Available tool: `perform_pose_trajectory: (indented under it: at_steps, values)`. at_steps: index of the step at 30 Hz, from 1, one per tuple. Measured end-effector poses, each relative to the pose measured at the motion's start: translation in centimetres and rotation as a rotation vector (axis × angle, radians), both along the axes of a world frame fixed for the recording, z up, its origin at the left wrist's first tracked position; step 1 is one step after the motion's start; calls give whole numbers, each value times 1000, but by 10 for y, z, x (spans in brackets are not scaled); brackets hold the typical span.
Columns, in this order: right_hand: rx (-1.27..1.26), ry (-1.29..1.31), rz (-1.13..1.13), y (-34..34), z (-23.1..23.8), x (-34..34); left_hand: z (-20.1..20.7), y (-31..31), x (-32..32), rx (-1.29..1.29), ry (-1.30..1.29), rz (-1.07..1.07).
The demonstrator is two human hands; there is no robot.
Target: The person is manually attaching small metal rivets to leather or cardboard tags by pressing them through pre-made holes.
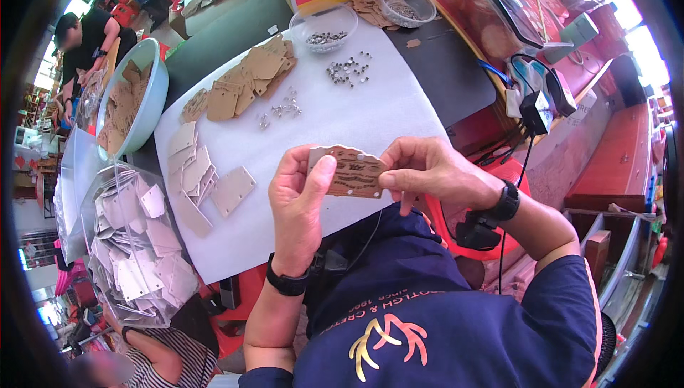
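Over the near edge of the white-topped table (pixel 342 114), both my hands hold up a brown printed card tag (pixel 356 172) with a wavy top edge. Small shiny studs or holes show near its corners. My left hand (pixel 298 188) is closed on its left end, thumb across the face. At the right end, my right hand (pixel 434 171) pinches the edge between thumb and fingers; whether a small part is also in that pinch, I cannot tell. Left of my hands lie loose pale-grey tags (pixel 198 167). Beyond them are a brown tag pile (pixel 246 78) and scattered metal studs (pixel 348 71).
A clear bowl of studs (pixel 324 26) stands at the far edge, with another tub (pixel 407 4) behind it. A clear container of grey tags (pixel 135 245) and a blue basin of brown tags (pixel 158 78) flank the left side. Cables and plugs (pixel 534 92) hang at right. Two people sit nearby.
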State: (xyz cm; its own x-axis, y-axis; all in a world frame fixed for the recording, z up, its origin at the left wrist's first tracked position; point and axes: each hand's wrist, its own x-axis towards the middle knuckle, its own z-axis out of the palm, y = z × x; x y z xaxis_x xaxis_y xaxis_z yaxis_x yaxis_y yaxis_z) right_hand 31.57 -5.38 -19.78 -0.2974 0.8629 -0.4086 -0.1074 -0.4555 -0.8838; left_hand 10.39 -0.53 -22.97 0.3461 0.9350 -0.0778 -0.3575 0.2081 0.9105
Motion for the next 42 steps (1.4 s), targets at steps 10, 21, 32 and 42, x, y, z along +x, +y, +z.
perform_pose_trajectory:
  at_steps: [10,21,32,42]
  values:
    - [-39,20,86,24,0,-21,2,11,-31,-254,-157,-49]
    - [19,-156,240,54,7,-6,-13,24,-31,-355,-162,-32]
    - [671,-1070,147,131,-25,50,-11,23,-35,-149,25,43]
    - [974,-1426,255,140,-39,36,-7,20,-35,-188,14,87]
